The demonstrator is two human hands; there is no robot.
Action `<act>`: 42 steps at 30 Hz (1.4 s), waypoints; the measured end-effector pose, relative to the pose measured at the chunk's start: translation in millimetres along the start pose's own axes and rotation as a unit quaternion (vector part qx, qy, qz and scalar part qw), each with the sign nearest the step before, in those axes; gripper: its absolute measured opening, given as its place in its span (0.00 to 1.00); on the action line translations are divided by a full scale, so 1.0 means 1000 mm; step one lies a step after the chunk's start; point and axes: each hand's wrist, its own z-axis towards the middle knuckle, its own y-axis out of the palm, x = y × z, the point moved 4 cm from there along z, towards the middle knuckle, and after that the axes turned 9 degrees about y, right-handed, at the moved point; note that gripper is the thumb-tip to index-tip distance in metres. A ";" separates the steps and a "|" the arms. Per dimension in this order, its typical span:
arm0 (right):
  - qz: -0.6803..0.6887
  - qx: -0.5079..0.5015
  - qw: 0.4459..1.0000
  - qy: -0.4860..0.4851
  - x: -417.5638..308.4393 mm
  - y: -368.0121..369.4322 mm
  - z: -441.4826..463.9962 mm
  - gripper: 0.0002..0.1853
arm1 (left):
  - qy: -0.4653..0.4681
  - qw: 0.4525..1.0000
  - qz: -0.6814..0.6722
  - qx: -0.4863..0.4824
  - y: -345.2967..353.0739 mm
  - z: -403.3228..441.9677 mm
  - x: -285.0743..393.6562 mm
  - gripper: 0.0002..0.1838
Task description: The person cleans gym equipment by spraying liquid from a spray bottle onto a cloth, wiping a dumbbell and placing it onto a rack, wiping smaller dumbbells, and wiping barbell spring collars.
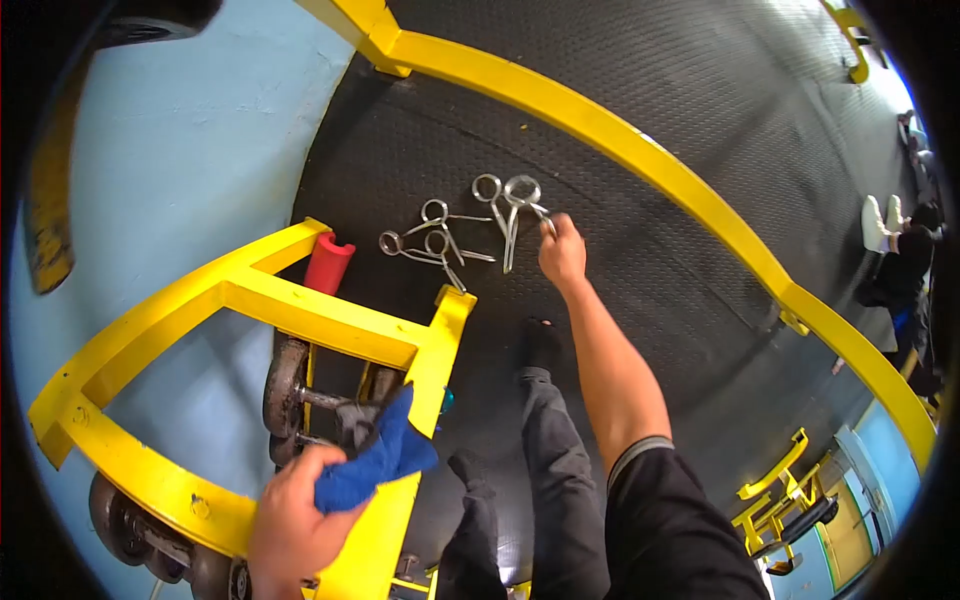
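My left hand [300, 525] is closed around a bunched blue cloth [375, 465], in front of the yellow metal rack. My right hand [563, 252] reaches forward over the black floor, its fingers pinched on the handle end of a metal barbell spring collar [522, 192]. Just left of it, another spring collar [487, 188] lies with its ring close by. Several more collars [434, 212] sit in a loose cluster nearer the rack. My fingers hide the end of the gripped handle.
The yellow rack [320, 325] holds dark dumbbells [285, 385], with a red foam pad [328, 263] at its corner. A long yellow rail [600, 120] curves across the textured floor [680, 270]. A blue wall [180, 130] stands left; another person's white shoes [875, 224] show at far right.
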 end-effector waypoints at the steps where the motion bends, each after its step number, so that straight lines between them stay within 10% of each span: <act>1: 0.035 0.017 0.999 -0.009 0.027 -0.008 -0.006 0.13 | 0.003 1.000 -0.015 0.003 0.001 -0.001 -0.003 0.19; 4: 0.326 -0.134 0.910 0.217 0.062 -0.061 -0.093 0.09 | 0.040 0.998 -0.018 0.050 -0.007 -0.001 0.008 0.19; 10: 0.387 -0.210 0.861 0.256 0.068 -0.179 -0.309 0.06 | 0.151 0.936 -0.258 0.186 -0.037 -0.052 0.035 0.20; 16: 0.539 -0.184 0.822 -0.005 -0.072 -0.271 -0.494 0.06 | 0.332 0.849 -0.395 0.114 -0.048 -0.212 0.092 0.33; 22: 0.203 -0.015 0.939 -0.278 -0.142 -0.282 -0.650 0.04 | 0.375 0.587 -0.703 -0.143 0.000 -0.356 0.066 0.40; 25: 0.093 -0.086 0.901 -0.415 -0.167 -0.282 -0.733 0.14 | 0.284 0.757 -0.581 -0.088 0.010 -0.390 0.034 0.21; 28: 0.156 -0.182 0.845 -0.478 -0.142 -0.294 -0.735 0.15 | 0.159 0.640 -0.741 -0.126 0.025 -0.419 -0.007 0.14; 31: 0.227 -0.288 0.892 -0.264 -0.121 -0.284 -0.722 0.38 | 0.214 0.596 -0.766 -0.114 0.035 -0.434 -0.026 0.14; 33: 0.302 -0.508 0.791 -0.162 -0.099 -0.241 -0.718 0.45 | 0.225 0.613 -0.748 -0.122 0.037 -0.443 -0.020 0.14; 35: 0.405 -0.640 0.653 -0.003 -0.084 -0.204 -0.728 0.31 | 0.231 0.638 -0.724 -0.125 0.036 -0.450 -0.013 0.15; 42: 0.341 -0.388 0.856 -0.001 -0.044 -0.248 -0.727 0.16 | 0.222 0.732 -0.635 -0.111 0.028 -0.472 -0.024 0.16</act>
